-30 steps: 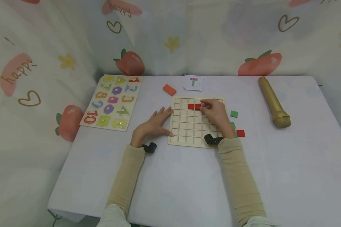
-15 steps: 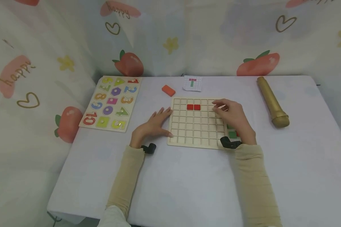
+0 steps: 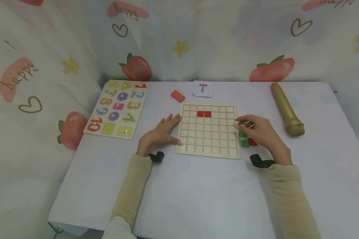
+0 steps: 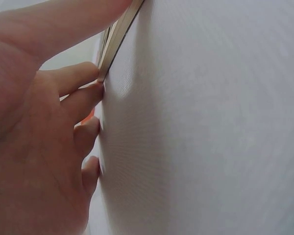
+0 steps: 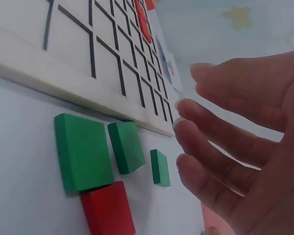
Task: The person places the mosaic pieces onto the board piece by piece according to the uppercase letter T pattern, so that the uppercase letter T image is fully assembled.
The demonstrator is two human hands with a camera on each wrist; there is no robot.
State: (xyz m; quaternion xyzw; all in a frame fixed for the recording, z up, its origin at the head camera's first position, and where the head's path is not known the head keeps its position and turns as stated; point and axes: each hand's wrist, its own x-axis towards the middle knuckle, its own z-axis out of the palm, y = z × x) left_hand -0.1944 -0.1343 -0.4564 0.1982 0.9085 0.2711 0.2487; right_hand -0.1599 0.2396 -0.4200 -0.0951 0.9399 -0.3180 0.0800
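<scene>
- The grid board [image 3: 203, 143] is laid flat on the white-covered table [image 3: 197, 192], in front of the person.
- Its left edge is touched by the left hand [image 3: 161, 132], whose fingers are spread; nothing is gripped by it.
- The right hand [image 3: 260, 129] is held by the board's right edge, its fingers bent loosely; no object is seen in its grasp, so its grip is released.
- On the board, one red tile [image 3: 200, 114] and another red tile [image 3: 207, 114] are set side by side in the second row from the far edge, in the third and fourth columns.
- Beside the board's right edge, three green tiles [image 5: 85, 152] are scattered near the right hand; a loose red tile [image 5: 109, 210] is placed just beside the nearest one.
- Behind the board, a card [image 3: 203, 88] is printed with a pink-and-green T, and an orange block [image 3: 178, 96] is found to its left.
- Farther left, a number puzzle [image 3: 110, 107] is laid; at far right, a gold microphone [image 3: 287, 109].
</scene>
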